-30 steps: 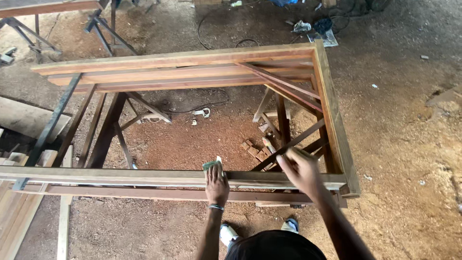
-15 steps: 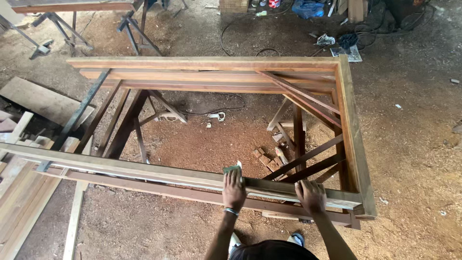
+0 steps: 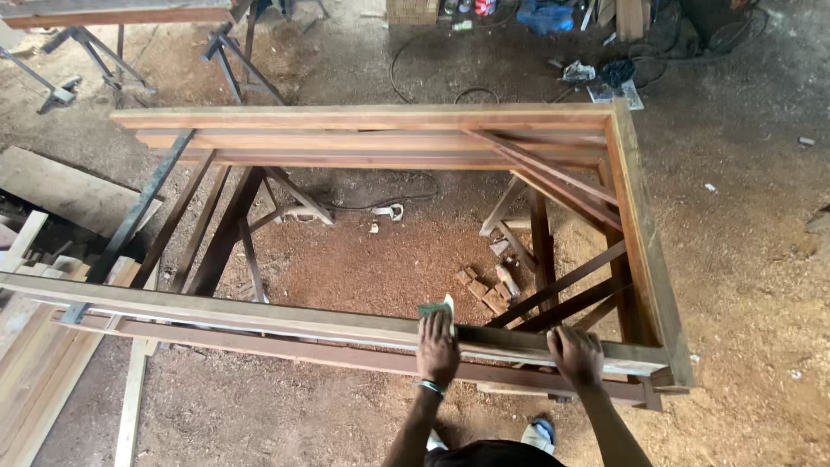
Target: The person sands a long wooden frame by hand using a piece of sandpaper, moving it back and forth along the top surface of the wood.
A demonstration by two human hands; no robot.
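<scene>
Pressed flat under the left hand [image 3: 437, 348]: a small greenish sheet of sandpaper [image 3: 437, 309], its far edge poking out beyond the fingertips, lying on the top face of the near rail [image 3: 259, 313] of a large wooden frame [image 3: 644, 251]. Left palm down on the sheet, fingers stretched forward over it, a thin bracelet [image 3: 429, 387] around the wrist. A little to the right along the same rail, the right hand [image 3: 575, 355], palm down with fingers curled over the rail's far edge, gripping the wood itself. Running left to right across the lower part of the view, that near rail, pale on top and reddish below, meeting the frame's right side piece at the corner near the right hand. Parallel to it, well apart at the far side, the frame's far rail [image 3: 363, 117], with slanted wooden slats [image 3: 553, 173] leaning inside the right end. Under the frame, dark trestle legs [image 3: 229, 229] and a floor thick with reddish sawdust [image 3: 363, 259], a few small wood offcuts [image 3: 484, 290] scattered on it. At lower left, pale stacked planks [image 3: 43, 372]. Along the far floor, a black cable [image 3: 432, 82] and a blue bag [image 3: 545, 15]. At the bottom edge, just beside the arms, a light shoe [image 3: 538, 432].
</scene>
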